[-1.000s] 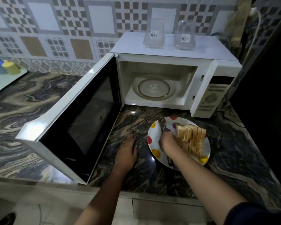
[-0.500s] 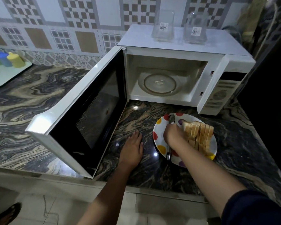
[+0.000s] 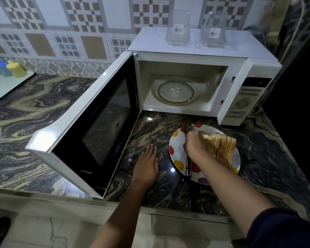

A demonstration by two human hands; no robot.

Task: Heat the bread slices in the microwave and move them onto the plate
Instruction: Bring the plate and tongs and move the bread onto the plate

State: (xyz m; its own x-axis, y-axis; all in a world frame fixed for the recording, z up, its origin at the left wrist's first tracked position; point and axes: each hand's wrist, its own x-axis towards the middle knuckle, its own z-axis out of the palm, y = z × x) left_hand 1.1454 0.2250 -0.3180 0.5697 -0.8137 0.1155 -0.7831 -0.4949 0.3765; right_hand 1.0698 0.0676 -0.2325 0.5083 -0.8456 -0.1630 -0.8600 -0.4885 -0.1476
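1. Nearest, at lower centre of the frame, the left hand (image 3: 146,165) lies flat on the counter (image 3: 156,126) with straight fingers and holds nothing. I think it should stay there as a support, away from the plate.
2. Just right of it, the right hand (image 3: 193,145) is above the plate (image 3: 176,157). Its fingers are curled round a dark-handled tool (image 3: 188,167): the handle comes out below the wrist and a metal tip shows above the fist. I cannot tell if the tip already has a slice.
3. The bread slices (image 3: 222,149) stand on edge in a row on the right half of the plate, touching the hand's knuckle side. None is in the microwave yet, so the heating step seems not yet done.
4. To do this step well, take the end slice nearest the hand, grip it softly so the crumb is not crushed, and lift straight up so the row does not fall.
5. Farther, at left centre, the microwave door (image 3: 100,126) is wide open and gives a free way in.
6. Behind the plate, the turntable (image 3: 175,92) is bare. Lay the slices flat near its middle, not touching the walls.
7. Farthest, two glass containers (image 3: 177,27) stand on the microwave (image 3: 150,43) top; avoid shaking the body.
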